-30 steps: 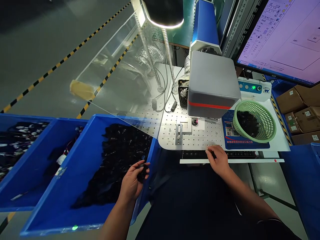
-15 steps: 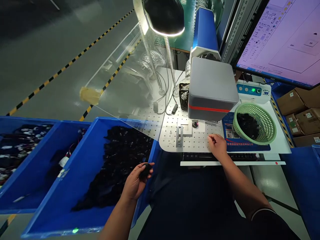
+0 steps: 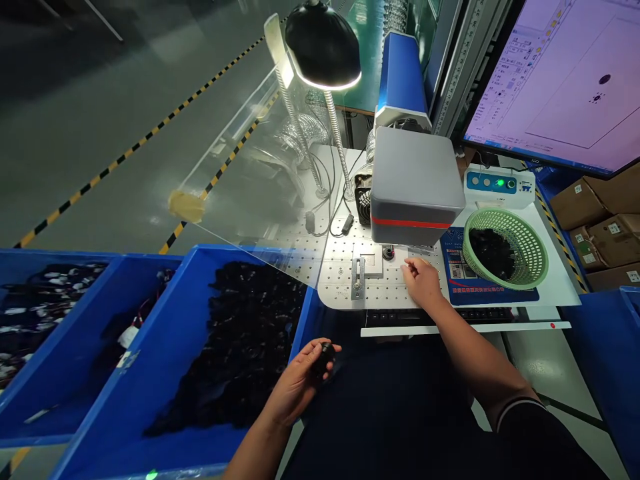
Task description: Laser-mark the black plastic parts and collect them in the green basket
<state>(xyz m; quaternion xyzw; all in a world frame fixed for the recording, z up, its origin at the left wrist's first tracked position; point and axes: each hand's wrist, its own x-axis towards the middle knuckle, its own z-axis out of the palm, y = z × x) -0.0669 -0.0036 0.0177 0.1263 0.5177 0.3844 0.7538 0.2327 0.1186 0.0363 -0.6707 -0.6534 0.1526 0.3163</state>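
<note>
Between the thumb and fingers of my left hand [image 3: 303, 377] is a small round black part [image 3: 325, 353], held in front of my lap beside the big blue bin. My right hand [image 3: 424, 283] is over the front of the perforated metal plate [image 3: 333, 293], its fingers loosely curled together. Nothing shows in them. Just left of its fingertips, another small round black part [image 3: 389, 253] sits upright on the plate. A square frame fixture [image 3: 373, 263] and a slotted metal bracket [image 3: 357, 277] are fixed to its left, below the grey machine head [image 3: 417, 180].
Many black parts [image 3: 245, 347] lie in the blue bin [image 3: 125, 407]. A green basket [image 3: 537, 253] with black pieces stands right. Also around are a lamp [image 3: 323, 47], a clear sheet [image 3: 240, 193] jutting out over the bin, a monitor [image 3: 560, 80] and a keyboard [image 3: 395, 317].
My left hand has moved right, away from the bin, with the black part in it. My right hand has shifted left and slightly forward towards the part on the plate. The monitor's drawing differs.
</note>
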